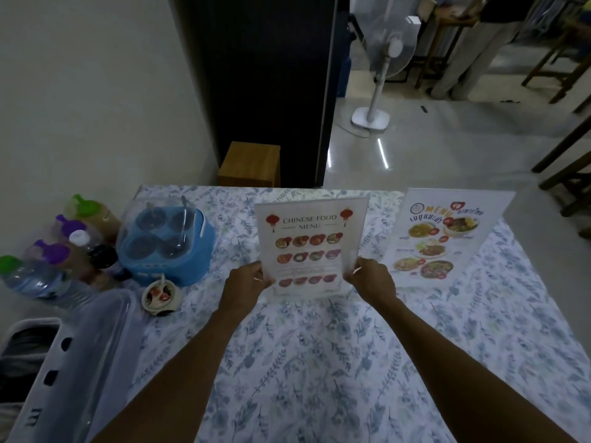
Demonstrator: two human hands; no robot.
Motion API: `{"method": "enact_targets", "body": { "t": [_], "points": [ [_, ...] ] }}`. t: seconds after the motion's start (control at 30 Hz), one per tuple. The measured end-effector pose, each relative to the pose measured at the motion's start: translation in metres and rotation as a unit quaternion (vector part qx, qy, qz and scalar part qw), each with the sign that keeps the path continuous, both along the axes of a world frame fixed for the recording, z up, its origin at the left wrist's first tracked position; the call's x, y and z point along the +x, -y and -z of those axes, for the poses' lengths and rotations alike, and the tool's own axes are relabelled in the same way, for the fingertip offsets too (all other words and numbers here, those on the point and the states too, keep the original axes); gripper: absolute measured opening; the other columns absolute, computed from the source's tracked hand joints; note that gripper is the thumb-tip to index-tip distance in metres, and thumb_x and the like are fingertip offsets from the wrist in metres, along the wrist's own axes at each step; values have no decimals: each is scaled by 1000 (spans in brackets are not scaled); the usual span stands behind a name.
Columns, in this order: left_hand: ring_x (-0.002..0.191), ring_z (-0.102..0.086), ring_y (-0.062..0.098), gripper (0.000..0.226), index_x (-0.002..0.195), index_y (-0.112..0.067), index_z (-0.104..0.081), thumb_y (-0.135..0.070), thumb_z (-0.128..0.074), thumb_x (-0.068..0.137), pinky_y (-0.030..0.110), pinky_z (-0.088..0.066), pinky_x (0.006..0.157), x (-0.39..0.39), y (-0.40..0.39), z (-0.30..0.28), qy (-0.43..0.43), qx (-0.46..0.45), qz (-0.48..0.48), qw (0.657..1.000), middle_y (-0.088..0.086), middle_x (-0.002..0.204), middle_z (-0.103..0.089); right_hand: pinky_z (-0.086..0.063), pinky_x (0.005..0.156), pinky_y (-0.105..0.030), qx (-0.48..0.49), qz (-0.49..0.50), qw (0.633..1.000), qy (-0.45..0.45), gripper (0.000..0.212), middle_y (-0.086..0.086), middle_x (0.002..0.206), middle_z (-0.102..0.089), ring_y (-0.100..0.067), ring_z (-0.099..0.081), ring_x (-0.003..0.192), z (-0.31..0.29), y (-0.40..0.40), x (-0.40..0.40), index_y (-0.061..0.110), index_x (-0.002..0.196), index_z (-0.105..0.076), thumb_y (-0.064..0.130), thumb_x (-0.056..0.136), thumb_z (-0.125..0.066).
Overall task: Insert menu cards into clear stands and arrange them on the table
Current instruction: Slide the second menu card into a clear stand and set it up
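On the worktop (319, 362), covered by a pale cloth printed with blue leaves, open cloth runs from the near edge up to the middle, with bare room between the two forearms and out toward the right edge. Along the left side a white plastic basket (48, 372) sits at the near corner, with a cluster of bottles (54, 251) behind it against the wall. A blue condiment caddy (166, 247) with a clear domed lid stands just right of the bottles, and a small sauce cup (160, 295) sits in front of it.

Near the far right corner a second menu stand (444, 241), carrying a Thai menu card, stands upright close to the right edge.

At the centre, the clear stand (315, 247) holding the Chinese food menu card (308, 244) stands upright, its base at or just above the cloth; which of the two I cannot tell. It is well apart from the caddy and near the other stand. The left hand (246, 284) has its grip clamped on the stand's lower left edge, and the right hand (372, 279) has its grip clamped on the lower right edge.
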State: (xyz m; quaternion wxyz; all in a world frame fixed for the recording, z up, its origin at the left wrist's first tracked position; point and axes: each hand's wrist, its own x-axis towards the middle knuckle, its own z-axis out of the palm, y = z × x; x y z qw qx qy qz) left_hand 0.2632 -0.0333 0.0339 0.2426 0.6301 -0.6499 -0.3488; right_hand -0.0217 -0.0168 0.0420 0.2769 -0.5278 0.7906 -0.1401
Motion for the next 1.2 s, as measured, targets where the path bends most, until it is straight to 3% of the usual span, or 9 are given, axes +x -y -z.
{"method": "enact_targets", "body": {
  "t": [0.13,0.37,0.5,0.67,0.9,1.07,1.2],
  "points": [
    [81,-70,13,32,111,-17,-70,-23,-79,81,36,-60,76,-1,-1,6,13,6,11,1000,2,96,-75,-57,71,-34,58,-14,998,7,33,-9,102,-74,-25,-71,86,24,-13,4,10,106,-70,35,85,-71],
    [78,-70,13,31,110,-16,-70,-26,-78,82,33,-60,71,0,16,2,38,-11,-4,999,3,95,-75,-56,72,-35,34,-4,999,21,32,-9,97,-75,-25,-71,82,32,7,11,11,104,-71,34,83,-74],
    [75,-68,12,31,111,-16,-70,-26,-78,82,21,-52,62,0,28,1,50,-17,-14,999,2,94,-73,-54,66,-31,31,-8,999,25,32,-9,97,-75,-24,-70,80,36,18,16,12,107,-72,35,84,-73],
    [82,-70,14,35,114,-18,-69,-30,-78,82,34,-59,74,2,33,6,50,-6,-19,999,3,99,-75,-53,64,-30,21,-5,999,27,30,-6,101,-75,-22,-70,79,39,18,17,15,108,-71,35,86,-71],
    [90,-71,22,37,116,-17,-63,-40,-69,88,40,-59,77,-2,29,7,108,10,-21,994,5,105,-74,-58,81,-41,51,-26,998,6,37,-8,108,-72,-25,-68,93,33,16,16,14,114,-64,37,86,-68],
    [92,-69,26,37,111,-15,-58,-45,-64,90,37,-56,76,-8,17,9,129,40,-42,990,5,108,-72,-55,85,-37,51,-26,998,-5,42,-7,114,-70,-24,-66,102,26,3,5,15,121,-62,36,85,-71],
    [102,-67,29,43,118,-14,-50,-44,-64,90,39,-53,80,-15,3,7,119,44,-50,991,9,119,-68,-54,89,-40,49,-33,998,-13,41,-6,115,-70,-24,-65,105,22,-8,-6,16,121,-62,36,86,-70]
  ]
}}
